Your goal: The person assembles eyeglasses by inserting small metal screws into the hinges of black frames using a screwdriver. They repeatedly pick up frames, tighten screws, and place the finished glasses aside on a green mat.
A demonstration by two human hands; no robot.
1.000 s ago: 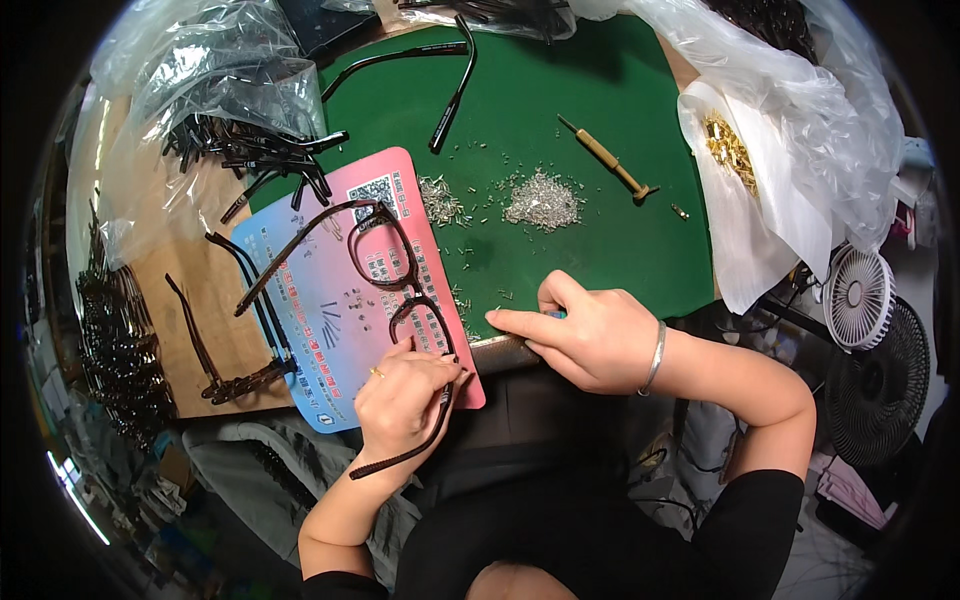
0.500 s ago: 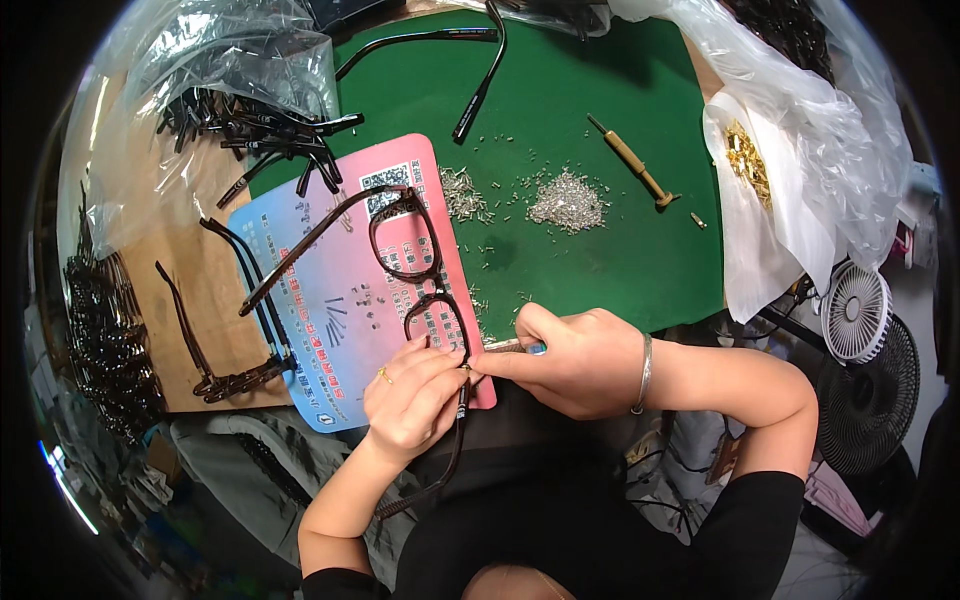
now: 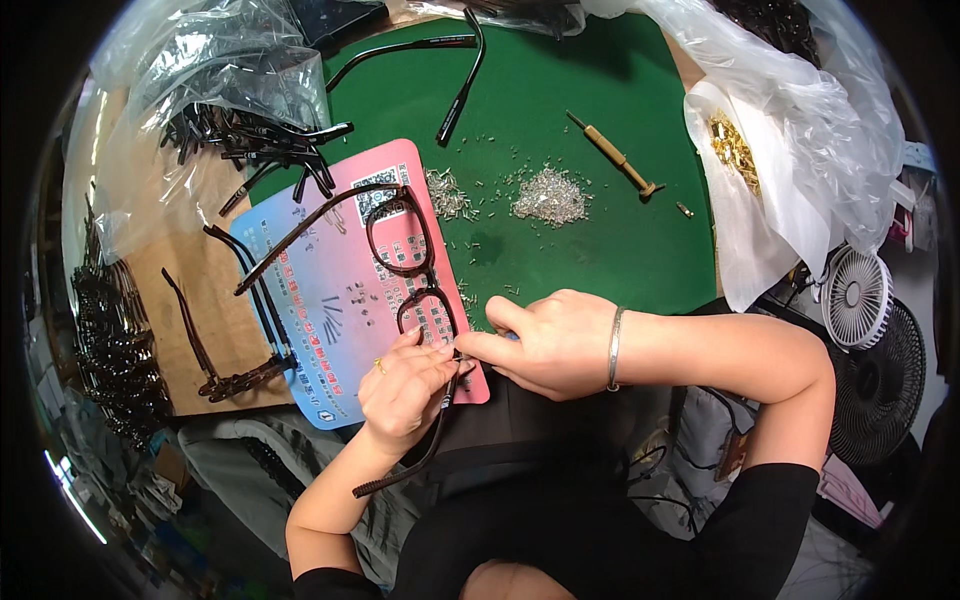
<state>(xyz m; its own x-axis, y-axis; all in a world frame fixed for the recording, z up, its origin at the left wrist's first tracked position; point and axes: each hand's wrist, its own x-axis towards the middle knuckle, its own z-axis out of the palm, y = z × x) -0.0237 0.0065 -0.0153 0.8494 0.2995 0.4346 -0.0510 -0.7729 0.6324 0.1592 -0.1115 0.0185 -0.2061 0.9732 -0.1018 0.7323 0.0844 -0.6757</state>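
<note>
Where hands [image 3: 402, 393] converge, they partly cover the glasses [image 3: 431, 283].

Light-brown wooden table [image 3: 215, 300] has a big green mat [image 3: 620, 270], with tiny silver metal bits [image 3: 550, 197] and a slim brass-coloured screwdriver [image 3: 606, 147] on top.

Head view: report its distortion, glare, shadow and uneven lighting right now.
Head view, rim: corners black, the green mat looks bowed at its right edge; head view, upper left: glare whitens creases in the clear plastic bag; head view, top: a dark shadow lies on the mat; head view, centre: left hand and right hand brightly lit, the lower left mostly dim.
</note>
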